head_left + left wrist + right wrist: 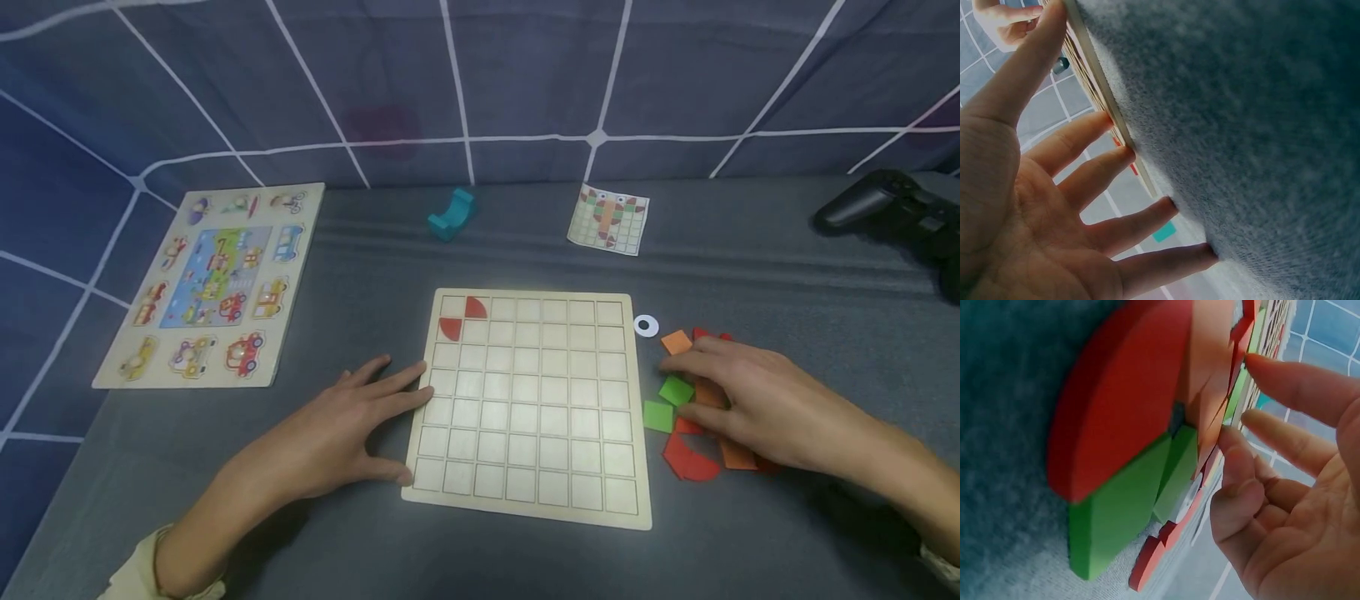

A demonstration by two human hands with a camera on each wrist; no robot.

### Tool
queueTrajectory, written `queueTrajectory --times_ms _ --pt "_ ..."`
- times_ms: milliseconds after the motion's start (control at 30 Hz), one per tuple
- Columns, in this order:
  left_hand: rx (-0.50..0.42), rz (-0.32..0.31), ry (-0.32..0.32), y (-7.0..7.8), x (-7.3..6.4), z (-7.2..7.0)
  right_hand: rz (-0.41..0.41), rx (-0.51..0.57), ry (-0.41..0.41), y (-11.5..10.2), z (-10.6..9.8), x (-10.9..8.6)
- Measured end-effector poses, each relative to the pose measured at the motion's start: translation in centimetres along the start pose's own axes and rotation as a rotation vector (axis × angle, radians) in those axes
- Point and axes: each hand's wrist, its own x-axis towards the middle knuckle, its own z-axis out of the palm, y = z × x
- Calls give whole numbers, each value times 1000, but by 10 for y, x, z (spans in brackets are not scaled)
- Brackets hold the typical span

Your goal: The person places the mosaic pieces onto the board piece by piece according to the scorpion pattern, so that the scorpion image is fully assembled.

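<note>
Pale wooden grid board [525, 408], square cells, flat on dark woven-looking tabletop [360, 267]; two red quarter-circle tiles [476, 308] in its upper-left cells. Left hand [330, 433]: fingers spread, some tips against board's left edge, nothing grasped. Right hand [757, 396]: fingers part-bent over flat, smooth-faced coloured pieces [677, 389]; grip cannot be told.

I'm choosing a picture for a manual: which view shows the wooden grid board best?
The head view: every square of the wooden grid board shows from above. The left wrist view catches it nearly edge-on, the left hand touching its edge; the right wrist view shows only a narrow strip of it beyond the loose pieces.
</note>
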Motion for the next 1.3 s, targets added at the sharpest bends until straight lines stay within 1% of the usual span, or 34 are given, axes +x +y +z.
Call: queueTrajectory --times_ms 167,367,600,767,933,1033,1133,1300 --pt "5 -5 0 0 0 0 3 -16 14 -2 2 1" --pt "12 -3 3 0 1 0 -2 -10 20 -4 3 4" --pt "8 -4 2 0 0 0 -51 -29 74 -4 3 4" --pt "-1 -5 2 0 0 0 -35 -14 81 -2 4 2" --pt "-13 -10 0 0 0 1 -18 -33 72 0 3 1" --pt "-16 -4 -10 0 0 0 -28 -25 99 0 1 1" --pt "-16 3 -25 -2 -1 -1 -33 17 130 -2 -1 3" --pt "-14 10 -29 -3 -1 -2 -57 66 175 -14 -5 13"
